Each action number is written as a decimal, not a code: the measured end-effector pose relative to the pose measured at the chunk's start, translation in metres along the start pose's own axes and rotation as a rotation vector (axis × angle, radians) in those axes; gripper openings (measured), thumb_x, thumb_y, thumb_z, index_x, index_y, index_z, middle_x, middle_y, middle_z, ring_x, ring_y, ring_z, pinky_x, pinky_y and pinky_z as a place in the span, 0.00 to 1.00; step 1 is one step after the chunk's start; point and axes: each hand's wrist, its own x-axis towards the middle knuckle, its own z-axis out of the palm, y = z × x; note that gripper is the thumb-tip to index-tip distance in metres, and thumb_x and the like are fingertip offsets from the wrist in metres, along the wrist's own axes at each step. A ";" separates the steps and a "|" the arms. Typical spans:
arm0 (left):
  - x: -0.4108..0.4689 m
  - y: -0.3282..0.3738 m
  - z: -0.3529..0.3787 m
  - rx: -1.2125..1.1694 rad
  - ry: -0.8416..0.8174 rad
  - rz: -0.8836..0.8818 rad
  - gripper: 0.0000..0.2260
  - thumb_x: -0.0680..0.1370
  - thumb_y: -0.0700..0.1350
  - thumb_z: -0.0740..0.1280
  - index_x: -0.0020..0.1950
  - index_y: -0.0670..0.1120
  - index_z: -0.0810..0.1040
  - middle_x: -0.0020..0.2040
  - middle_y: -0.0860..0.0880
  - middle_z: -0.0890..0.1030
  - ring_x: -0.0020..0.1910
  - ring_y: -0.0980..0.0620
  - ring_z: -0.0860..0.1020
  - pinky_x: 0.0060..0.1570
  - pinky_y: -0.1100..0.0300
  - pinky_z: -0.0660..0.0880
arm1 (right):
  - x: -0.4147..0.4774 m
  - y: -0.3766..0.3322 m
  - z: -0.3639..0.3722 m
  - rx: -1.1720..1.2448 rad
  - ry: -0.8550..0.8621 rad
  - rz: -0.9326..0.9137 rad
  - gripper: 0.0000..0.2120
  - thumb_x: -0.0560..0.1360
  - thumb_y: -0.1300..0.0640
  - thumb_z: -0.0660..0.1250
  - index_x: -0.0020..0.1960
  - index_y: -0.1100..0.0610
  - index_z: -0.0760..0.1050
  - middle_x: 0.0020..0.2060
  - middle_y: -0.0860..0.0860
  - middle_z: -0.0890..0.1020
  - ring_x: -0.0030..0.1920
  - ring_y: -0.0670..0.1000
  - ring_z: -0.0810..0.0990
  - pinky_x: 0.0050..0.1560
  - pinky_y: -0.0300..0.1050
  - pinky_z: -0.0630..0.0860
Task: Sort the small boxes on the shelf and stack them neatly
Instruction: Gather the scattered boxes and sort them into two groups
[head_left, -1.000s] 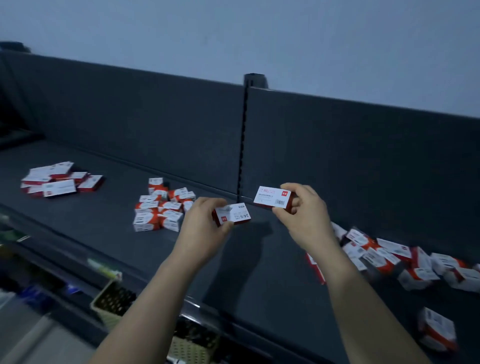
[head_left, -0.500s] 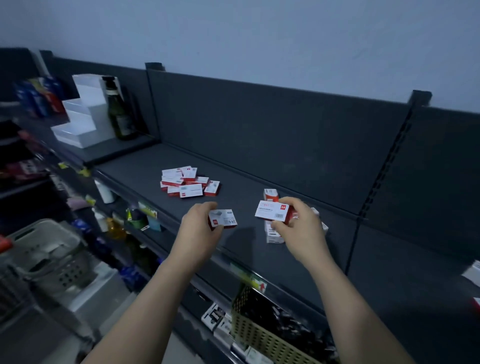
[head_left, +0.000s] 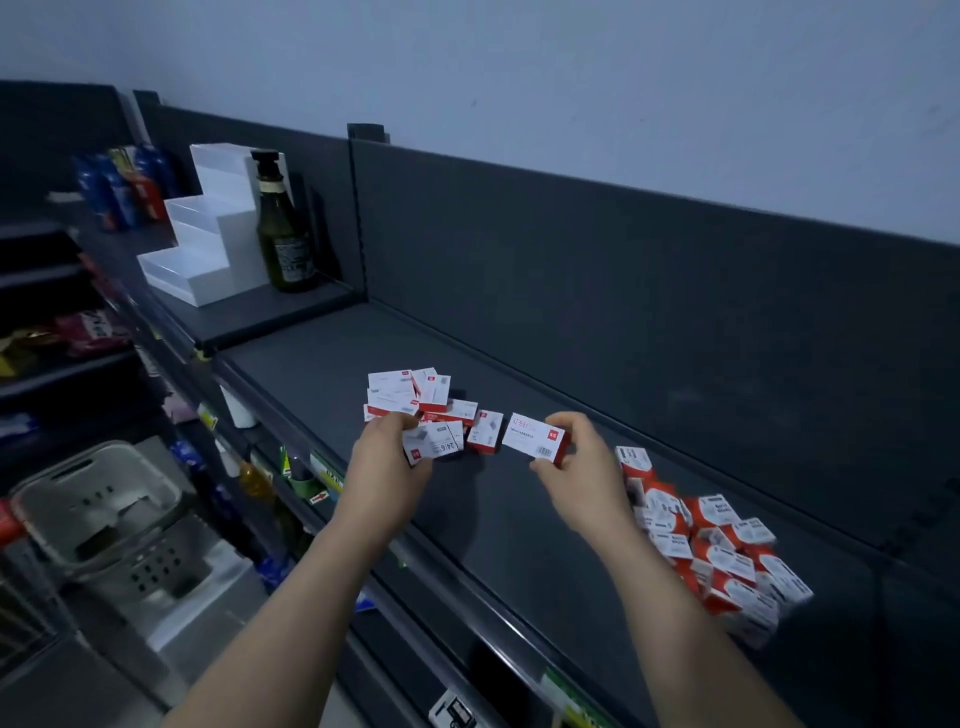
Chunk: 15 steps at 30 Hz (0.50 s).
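A: What is held on the left?

B: A small box marked 24/6 (head_left: 434, 441) is pinched in the left hand (head_left: 387, 457), fingers closed on it, just at the near edge of the flat group (head_left: 415, 397) on the shelf (head_left: 519, 545).

A: And on the right?

B: A second box (head_left: 534, 435) is gripped by its end in the right hand (head_left: 582, 470); a loose heap (head_left: 711, 540) lies further right.

A: How should the step be done?

B: Each box is best laid flat, edges squared against like boxes, one at a time.

A: What differs from half a second ago?

B: The flat group is now reached; the left box is turned, its number shown.
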 end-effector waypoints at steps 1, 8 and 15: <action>0.010 -0.003 0.000 0.000 0.006 -0.016 0.18 0.75 0.41 0.68 0.64 0.45 0.72 0.60 0.47 0.74 0.56 0.48 0.74 0.50 0.59 0.71 | 0.010 -0.001 0.007 -0.006 -0.009 0.017 0.17 0.71 0.61 0.69 0.50 0.42 0.69 0.46 0.43 0.80 0.45 0.47 0.79 0.39 0.43 0.76; 0.068 -0.027 0.002 0.020 0.083 -0.076 0.19 0.77 0.44 0.66 0.67 0.43 0.69 0.64 0.46 0.72 0.60 0.47 0.72 0.57 0.55 0.71 | 0.057 -0.004 0.048 -0.058 -0.033 0.120 0.11 0.72 0.59 0.69 0.51 0.53 0.71 0.44 0.48 0.80 0.41 0.46 0.78 0.34 0.38 0.71; 0.113 -0.046 0.010 0.031 0.059 -0.086 0.18 0.78 0.45 0.65 0.65 0.41 0.68 0.64 0.44 0.70 0.57 0.47 0.73 0.48 0.60 0.67 | 0.066 -0.012 0.070 -0.314 0.013 0.218 0.20 0.69 0.41 0.70 0.48 0.55 0.68 0.40 0.46 0.78 0.40 0.50 0.77 0.34 0.44 0.68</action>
